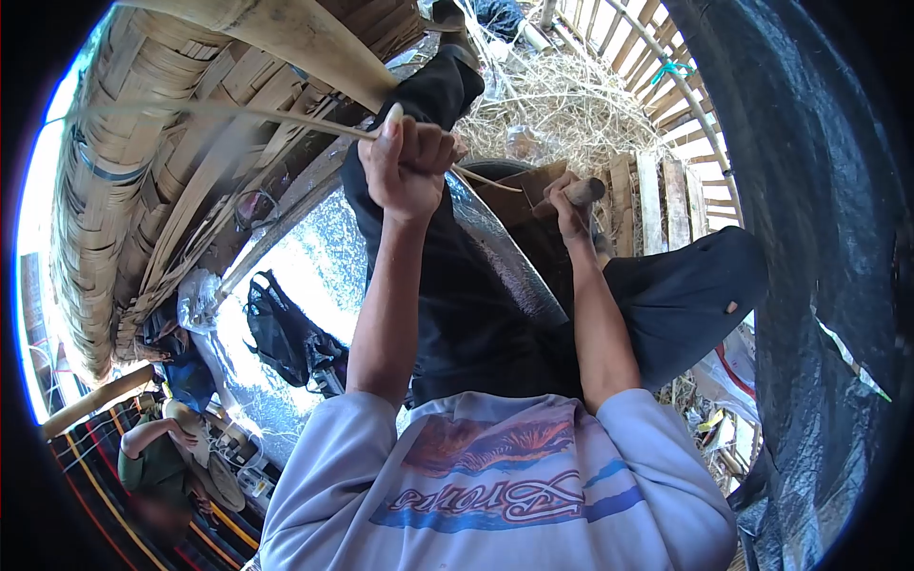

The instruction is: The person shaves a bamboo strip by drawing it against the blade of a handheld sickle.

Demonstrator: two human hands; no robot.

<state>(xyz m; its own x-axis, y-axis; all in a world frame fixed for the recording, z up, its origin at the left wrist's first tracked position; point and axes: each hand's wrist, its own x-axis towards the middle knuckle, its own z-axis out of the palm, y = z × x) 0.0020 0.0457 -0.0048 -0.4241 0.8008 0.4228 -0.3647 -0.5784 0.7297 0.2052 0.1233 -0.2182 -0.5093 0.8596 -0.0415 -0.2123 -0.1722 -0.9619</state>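
Note:
My left hand [411,169] is closed round a thin pale cane strip [314,124], with the thumb pointing up. The strip runs from the upper left, where it is blurred, through the fist, and its other end comes out toward the right. Further right, my right hand [571,205] grips a tool with a round wooden handle [584,191]. The tool's lower part is dark and hard to make out. The strip's short end stops just left of my right hand. Both forearms reach forward over my dark trousers [476,314].
A woven bamboo wall [124,190] and a thick bamboo pole [286,43] stand at left. Straw [571,105] and wooden slats [664,205] lie ahead. Dark plastic sheeting [809,238] hangs right. A black bag [286,328] rests on silvery sheeting. Another person [162,466] is at lower left.

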